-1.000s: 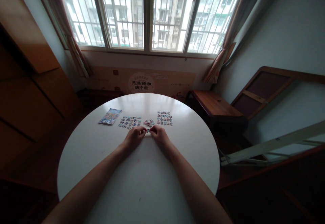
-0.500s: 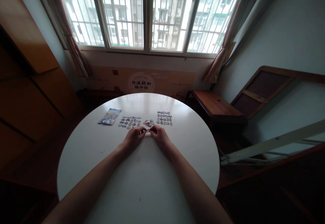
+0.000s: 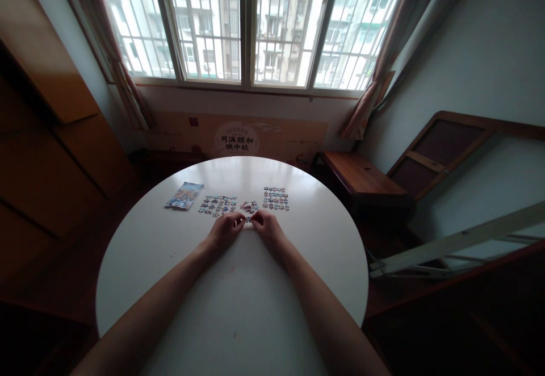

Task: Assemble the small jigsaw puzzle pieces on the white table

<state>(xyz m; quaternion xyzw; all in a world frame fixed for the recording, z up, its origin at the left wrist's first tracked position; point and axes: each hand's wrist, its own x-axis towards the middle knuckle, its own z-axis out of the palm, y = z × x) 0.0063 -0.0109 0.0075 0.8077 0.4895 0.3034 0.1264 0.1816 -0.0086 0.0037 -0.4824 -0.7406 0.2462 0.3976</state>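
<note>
Between my fingertips is a small jigsaw puzzle piece (image 3: 248, 220), low over the white table; whether it is one piece or two joined I cannot tell. My left hand (image 3: 227, 225) pinches it from the left, fingers closed. From the other side my right hand (image 3: 266, 224) pinches it too. Just beyond the hands lies a small heap of loose puzzle pieces (image 3: 249, 206). Spread-out pieces (image 3: 218, 204) lie left of the heap, partly behind my left hand. To its right, more pieces (image 3: 276, 198) are laid in rows.
A colourful picture sheet or packet (image 3: 185, 195) lies on the left of the round white table (image 3: 187, 296). A low wooden bench (image 3: 361, 174) stands beyond the table's right edge. Behind it all is a barred window (image 3: 281, 35) with curtains.
</note>
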